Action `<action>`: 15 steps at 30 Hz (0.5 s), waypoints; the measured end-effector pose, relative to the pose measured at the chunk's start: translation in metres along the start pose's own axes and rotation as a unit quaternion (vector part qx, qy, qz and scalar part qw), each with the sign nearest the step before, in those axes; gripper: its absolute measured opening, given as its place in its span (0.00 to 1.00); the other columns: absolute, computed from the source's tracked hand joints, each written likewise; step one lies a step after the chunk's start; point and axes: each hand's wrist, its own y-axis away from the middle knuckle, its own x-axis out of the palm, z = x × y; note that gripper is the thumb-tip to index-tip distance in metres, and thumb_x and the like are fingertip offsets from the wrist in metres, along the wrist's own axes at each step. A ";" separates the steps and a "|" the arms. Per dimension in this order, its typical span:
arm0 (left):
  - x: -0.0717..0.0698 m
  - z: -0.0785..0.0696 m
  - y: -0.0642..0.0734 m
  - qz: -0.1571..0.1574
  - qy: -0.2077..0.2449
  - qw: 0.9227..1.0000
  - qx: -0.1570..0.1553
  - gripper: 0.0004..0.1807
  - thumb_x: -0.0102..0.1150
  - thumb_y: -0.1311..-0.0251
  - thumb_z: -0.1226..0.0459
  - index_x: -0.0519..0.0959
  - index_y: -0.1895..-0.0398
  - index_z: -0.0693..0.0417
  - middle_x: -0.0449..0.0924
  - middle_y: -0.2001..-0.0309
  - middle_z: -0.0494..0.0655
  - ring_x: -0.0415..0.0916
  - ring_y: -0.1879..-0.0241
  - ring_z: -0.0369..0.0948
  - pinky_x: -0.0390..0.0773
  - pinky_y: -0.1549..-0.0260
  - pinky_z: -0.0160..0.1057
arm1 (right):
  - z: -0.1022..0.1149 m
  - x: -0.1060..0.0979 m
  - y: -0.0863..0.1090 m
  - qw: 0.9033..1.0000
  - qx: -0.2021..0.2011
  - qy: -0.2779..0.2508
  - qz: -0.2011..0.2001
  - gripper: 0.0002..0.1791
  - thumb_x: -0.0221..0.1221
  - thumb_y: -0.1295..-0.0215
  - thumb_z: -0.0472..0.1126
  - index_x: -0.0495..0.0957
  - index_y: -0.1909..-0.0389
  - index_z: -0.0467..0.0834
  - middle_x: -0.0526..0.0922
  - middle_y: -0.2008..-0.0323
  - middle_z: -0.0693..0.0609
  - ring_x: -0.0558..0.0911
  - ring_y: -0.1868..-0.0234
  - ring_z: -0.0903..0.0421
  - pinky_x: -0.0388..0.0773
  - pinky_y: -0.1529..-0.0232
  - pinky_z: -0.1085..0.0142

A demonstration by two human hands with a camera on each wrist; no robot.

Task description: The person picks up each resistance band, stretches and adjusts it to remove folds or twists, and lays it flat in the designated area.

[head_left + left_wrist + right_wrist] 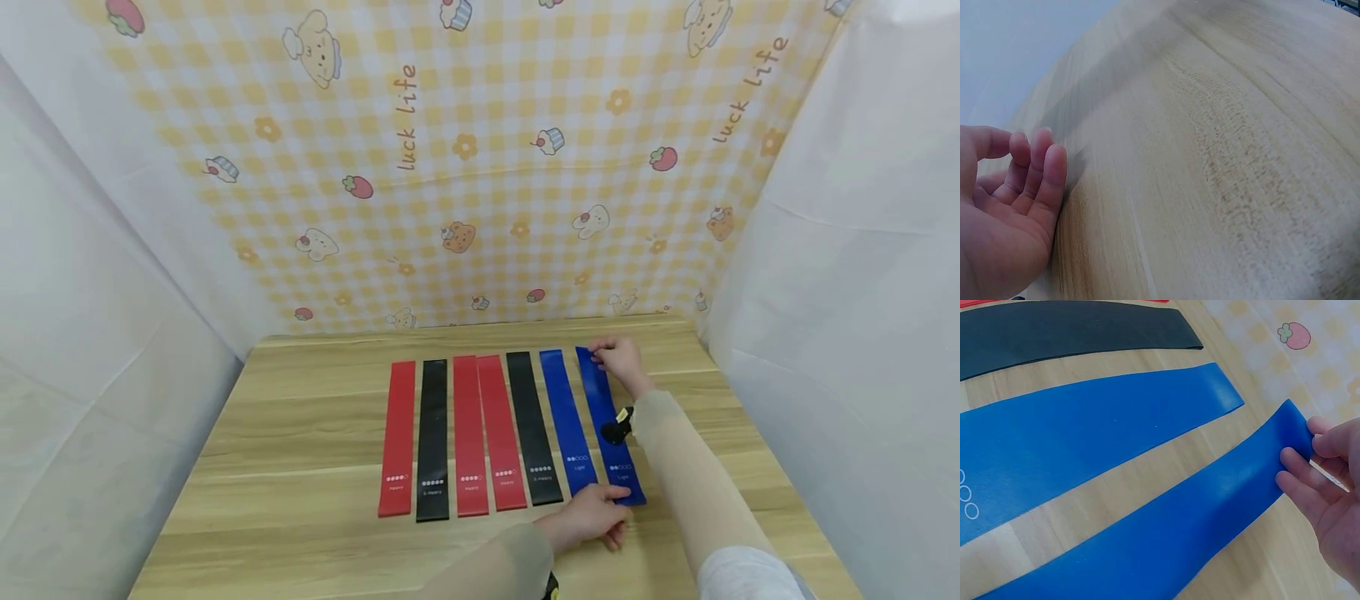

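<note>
A flat blue resistance loop band [603,396], marked Light, lies at the right end of a row. My right hand [1335,487] pinches its far end between thumb and fingers; that end is tilted up from the wood in the right wrist view. At the near end my left hand [596,512] has one digit lying across the band and the other fingers curled by its edge. The left wrist view shows that hand [1013,206] with thumb and fingertips close together, the band hidden there. Beside it lies a second blue band [566,408].
To the left on the wooden table [285,467] lie a black band [532,425], two red bands [501,425] [469,425] side by side, another black band [432,425] and a red band [398,425]. A patterned cloth [495,200] hangs behind; white sheets flank both sides.
</note>
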 end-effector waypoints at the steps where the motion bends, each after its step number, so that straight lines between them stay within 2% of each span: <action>1: 0.000 0.000 0.000 -0.001 -0.001 1.000 0.002 0.20 0.57 0.39 0.69 0.77 0.42 0.57 0.72 0.85 0.45 0.70 0.87 0.37 0.78 0.85 0.35 | -0.001 0.001 0.000 1.000 0.000 0.001 0.000 0.14 0.49 0.32 0.29 0.79 0.54 0.27 0.80 0.52 0.32 0.83 0.54 0.43 0.81 0.55 0.54; 6: 0.002 -0.001 0.003 -0.007 -0.015 1.000 0.011 0.22 0.58 0.40 0.70 0.77 0.41 0.60 0.73 0.85 0.45 0.70 0.87 0.37 0.78 0.86 0.36 | -0.006 0.004 0.000 1.000 -0.001 0.014 0.016 0.14 0.49 0.32 0.28 0.79 0.51 0.28 0.79 0.50 0.32 0.81 0.51 0.42 0.80 0.53 0.55; 11: 0.003 -0.005 0.007 -0.007 -0.029 0.999 0.014 0.22 0.58 0.40 0.70 0.75 0.40 0.61 0.73 0.85 0.45 0.69 0.87 0.36 0.76 0.87 0.35 | -0.009 0.006 0.001 0.998 -0.019 0.041 0.032 0.15 0.51 0.33 0.28 0.79 0.50 0.30 0.78 0.47 0.34 0.78 0.52 0.43 0.77 0.57 0.60; 15: 0.003 -0.006 0.008 -0.003 -0.041 0.999 0.010 0.23 0.58 0.39 0.69 0.75 0.39 0.61 0.72 0.85 0.45 0.69 0.87 0.36 0.76 0.86 0.34 | -0.011 0.009 0.002 0.997 -0.033 0.058 0.035 0.15 0.52 0.36 0.29 0.79 0.50 0.30 0.78 0.46 0.34 0.76 0.52 0.44 0.74 0.56 0.59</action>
